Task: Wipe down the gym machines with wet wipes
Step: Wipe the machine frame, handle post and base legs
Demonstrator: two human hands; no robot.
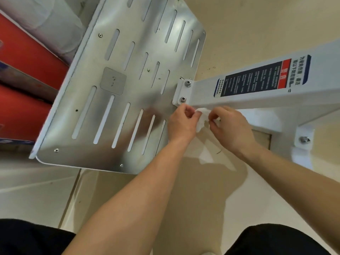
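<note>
While left hand [181,124] and right hand [232,130] pinch the crumpled white wet wipe [202,119], opening it flat seems wise. A flat sheet should cover the slotted silver metal plate [119,92] better.

The footplate [117,107] is brushed silver metal patterned with staggered rows of long narrow slots, and the frame beam [202,94] bolted beside it is plain white. The warning label [257,78] on that beam is dark navy with white lettering, a red block and a blue edge, while the wet wipe [202,116] is white. The pads [22,57] at left are bright red, the floor [248,24] is beige, and the clothing [27,238] is black.
</note>
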